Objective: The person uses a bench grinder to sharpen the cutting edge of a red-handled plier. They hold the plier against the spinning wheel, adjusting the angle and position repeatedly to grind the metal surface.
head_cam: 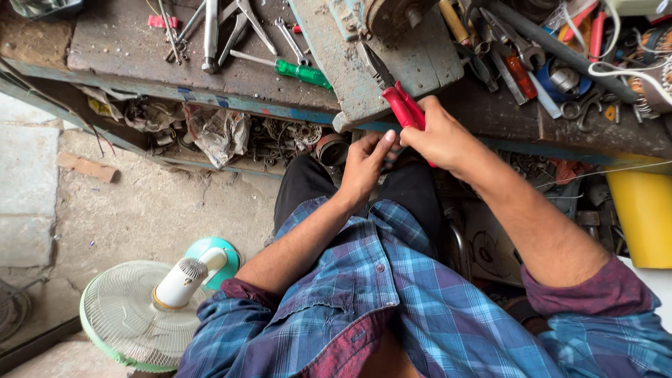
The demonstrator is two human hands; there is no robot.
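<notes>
Scarred, blue-edged wooden workbench [231, 77] carries steel wrenches and a green-handled screwdriver [290, 70]. At its front edge, the right hand [437, 136] clenches red-handled pliers [399, 98], dark jaws pointing up. Just beside it, the left hand [364, 168] pinches something hidden.

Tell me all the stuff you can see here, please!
pliers: one, red handles, held in the right hand over the bench edge
screwdriver: one, green handle, lying on the bench
wrenches: several, grey metal, at the bench's far left
workbench: one, dark worn wood with a blue edge, across the top
tool pile: many, mixed colours, on the bench's right part
fan: one, pale green and white, on the floor at lower left
yellow container: one, at the right edge
shirt: one, blue plaid, worn by the person
left hand: one, fingers touching the right hand
right hand: one, grip closed on the pliers
</notes>
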